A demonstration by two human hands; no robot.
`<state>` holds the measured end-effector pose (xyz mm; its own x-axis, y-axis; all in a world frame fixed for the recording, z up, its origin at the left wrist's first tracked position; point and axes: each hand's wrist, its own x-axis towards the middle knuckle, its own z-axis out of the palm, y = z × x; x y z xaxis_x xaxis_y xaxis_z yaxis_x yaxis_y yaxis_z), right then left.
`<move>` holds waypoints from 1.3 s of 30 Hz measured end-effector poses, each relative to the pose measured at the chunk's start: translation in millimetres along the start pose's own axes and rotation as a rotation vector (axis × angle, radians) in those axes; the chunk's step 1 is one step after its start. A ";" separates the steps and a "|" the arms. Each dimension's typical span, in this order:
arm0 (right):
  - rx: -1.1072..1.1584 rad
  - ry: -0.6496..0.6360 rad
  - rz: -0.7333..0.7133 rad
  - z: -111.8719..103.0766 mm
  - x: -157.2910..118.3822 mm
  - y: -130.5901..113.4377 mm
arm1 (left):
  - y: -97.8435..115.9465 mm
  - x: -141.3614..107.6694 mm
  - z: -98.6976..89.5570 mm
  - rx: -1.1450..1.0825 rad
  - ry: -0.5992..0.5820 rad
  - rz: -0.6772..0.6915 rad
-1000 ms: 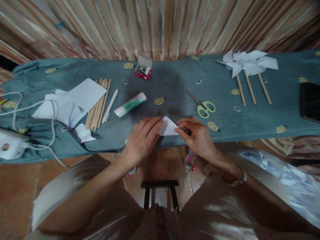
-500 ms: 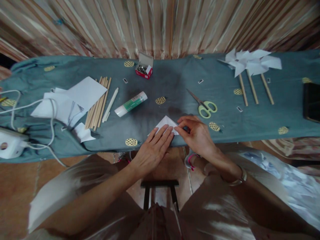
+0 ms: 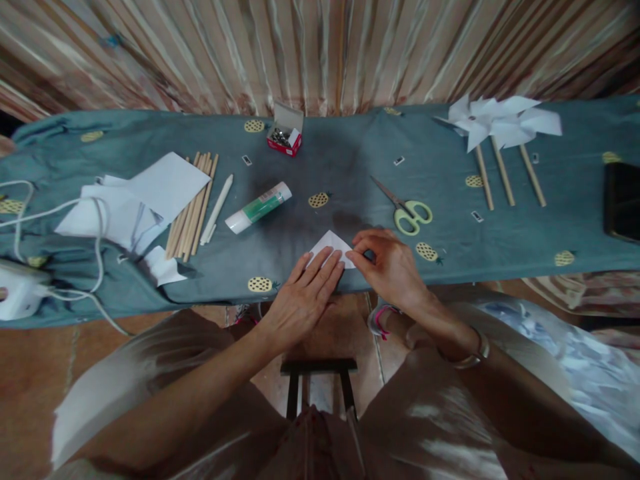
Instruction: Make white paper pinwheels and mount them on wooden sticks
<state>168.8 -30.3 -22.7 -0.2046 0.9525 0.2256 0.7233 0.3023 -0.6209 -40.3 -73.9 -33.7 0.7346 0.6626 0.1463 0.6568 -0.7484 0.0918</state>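
A folded white paper [image 3: 330, 241] lies near the front edge of the cloth-covered table, its peak pointing away from me. My left hand [image 3: 305, 293] rests flat across its lower left part, fingers stretched out. At the paper's right corner my right hand [image 3: 387, 267] has thumb and forefinger closed on it. A glue stick [image 3: 259, 207] lies to the left beyond the hands, and green-handled scissors [image 3: 409, 212] lie to the right. The paper's lower edge is hidden under my left fingers.
White sheets [image 3: 170, 183], wooden sticks [image 3: 193, 207] and a white pen [image 3: 217, 209] lie left, beside a cabled white device [image 3: 20, 290]. An open red box [image 3: 285, 139] stands at the back. Paper pinwheels [image 3: 505, 123] and a dark object [image 3: 621, 201] are on the right.
The whole view has shifted slightly, moving the table items a little left in the picture. Both hands keep nearly the same position on the paper.
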 end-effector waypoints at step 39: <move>0.004 -0.011 -0.006 -17.0 -26.6 19.2 | -24.3 -55.8 -14.2 -0.007 0.009 -0.097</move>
<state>199.3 -50.4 -27.9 -0.2160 0.9512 0.2206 0.7193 0.3078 -0.6228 -99.7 -93.2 -30.1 0.6660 0.7316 0.1455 0.7234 -0.6811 0.1130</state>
